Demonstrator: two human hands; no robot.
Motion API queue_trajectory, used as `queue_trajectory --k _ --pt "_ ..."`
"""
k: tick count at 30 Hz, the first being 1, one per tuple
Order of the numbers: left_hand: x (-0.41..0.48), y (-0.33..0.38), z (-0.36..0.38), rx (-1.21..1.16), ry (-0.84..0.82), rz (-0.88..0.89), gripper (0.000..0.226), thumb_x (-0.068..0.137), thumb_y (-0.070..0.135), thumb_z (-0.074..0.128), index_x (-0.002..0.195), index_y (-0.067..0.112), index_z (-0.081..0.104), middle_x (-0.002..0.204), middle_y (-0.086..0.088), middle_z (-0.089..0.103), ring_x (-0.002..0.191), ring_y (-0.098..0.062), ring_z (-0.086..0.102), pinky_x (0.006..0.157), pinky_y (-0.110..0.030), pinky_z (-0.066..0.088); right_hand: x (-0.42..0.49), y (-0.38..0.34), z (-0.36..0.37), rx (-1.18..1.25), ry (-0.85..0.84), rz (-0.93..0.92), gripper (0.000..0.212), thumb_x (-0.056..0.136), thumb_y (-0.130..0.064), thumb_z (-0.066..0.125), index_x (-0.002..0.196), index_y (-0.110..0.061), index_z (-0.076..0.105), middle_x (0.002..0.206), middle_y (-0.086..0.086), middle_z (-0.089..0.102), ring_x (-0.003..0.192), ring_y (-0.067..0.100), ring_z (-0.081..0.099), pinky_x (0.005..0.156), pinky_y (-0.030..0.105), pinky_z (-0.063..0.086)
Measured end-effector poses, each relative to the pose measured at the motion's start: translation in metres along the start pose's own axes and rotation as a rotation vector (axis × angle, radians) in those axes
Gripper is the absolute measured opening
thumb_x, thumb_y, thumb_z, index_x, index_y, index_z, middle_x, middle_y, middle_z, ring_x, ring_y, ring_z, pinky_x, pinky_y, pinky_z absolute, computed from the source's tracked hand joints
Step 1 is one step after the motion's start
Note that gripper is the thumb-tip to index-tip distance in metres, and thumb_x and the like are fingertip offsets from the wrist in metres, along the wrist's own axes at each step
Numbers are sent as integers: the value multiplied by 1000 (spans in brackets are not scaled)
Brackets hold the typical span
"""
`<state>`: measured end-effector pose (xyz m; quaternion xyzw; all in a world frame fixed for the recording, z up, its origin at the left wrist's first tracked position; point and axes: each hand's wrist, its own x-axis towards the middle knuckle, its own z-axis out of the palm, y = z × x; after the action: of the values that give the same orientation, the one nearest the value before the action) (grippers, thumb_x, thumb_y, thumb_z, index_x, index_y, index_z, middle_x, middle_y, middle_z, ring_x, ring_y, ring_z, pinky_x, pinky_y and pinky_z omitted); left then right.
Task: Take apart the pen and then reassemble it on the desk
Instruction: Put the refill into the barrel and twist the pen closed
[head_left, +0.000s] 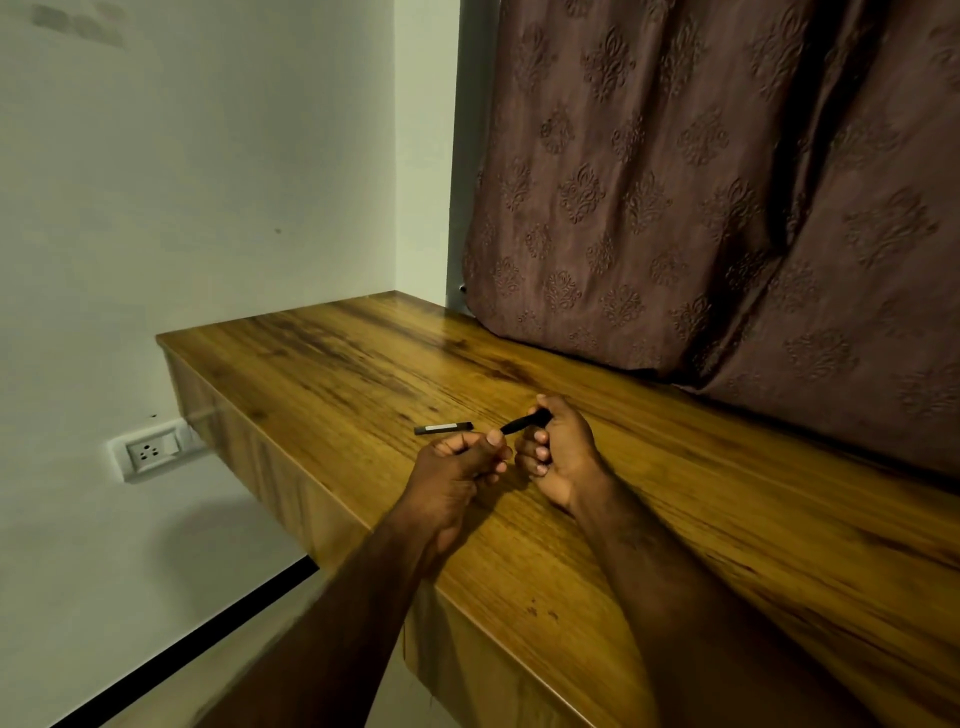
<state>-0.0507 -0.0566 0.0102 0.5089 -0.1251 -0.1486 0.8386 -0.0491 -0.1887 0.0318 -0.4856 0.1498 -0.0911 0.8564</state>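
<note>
Surface: wooden desk (322, 364), glossy streaked grain, wall-mounted in a corner, front edge running diagonally across the view. White wall (208, 182) to the left, socket with switch (150, 451) below desk level, black strip (208, 644) along the bottom of the wall. Brown curtain (675, 208) with embossed motifs hangs behind, its hem resting on the back of the desk.

Pen is in two parts. Detached pen piece (444, 427): slim, dark, with a pale label band, lying flat on the desk just beyond the hands and not touched by either. Pen body (522, 423): black, tapering toward the left, held just above the desk between both hands.

Left hand (457, 473): fingers curled, thumb and fingertips pinching the narrow end. Right hand (558, 457): curled closed round the thick end. Forearms come in from the bottom of the view.
</note>
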Motion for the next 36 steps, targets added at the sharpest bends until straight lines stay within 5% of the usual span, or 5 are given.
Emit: queue_trajectory --k 11,16,19,26,36 --pt "11 14 -25 269 42 30 20 95 14 53 82 0 59 60 -5 59 50 -12 54 45 -19 45 10 5 -7 -150 -46 -76 17 91 -21 57 77 -12 61 58 -1 43 49 10 42 45 23 32" --pt "29 30 -75 734 80 188 18 86 11 66 68 13 63 59 1 60 54 -10 52 54 -23 43 17 14 -8 -393 -91 -265 19 80 -14 74 88 0 64 60 3 52 51 12 47 45 24 34" --pt "36 34 -88 1014 86 287 10 82 13 71 73 16 69 64 6 63 55 4 53 57 -11 41 20 20 -4 -518 -101 -366 25 78 -14 76 91 5 66 62 3 55 54 11 47 50 24 37" --pt "39 21 -98 1256 214 395 9 80 19 71 87 14 71 83 -6 69 76 -19 64 68 -26 47 29 21 -6 -697 -127 -400 16 77 -9 76 91 -3 70 68 1 57 62 11 49 56 25 40" --pt "50 16 -103 1594 219 409 18 86 32 58 93 22 71 88 -6 61 78 -20 53 68 -29 41 43 31 -8 -1499 8 -544 24 86 -37 65 109 -34 71 101 -2 54 107 20 49 88 37 38"
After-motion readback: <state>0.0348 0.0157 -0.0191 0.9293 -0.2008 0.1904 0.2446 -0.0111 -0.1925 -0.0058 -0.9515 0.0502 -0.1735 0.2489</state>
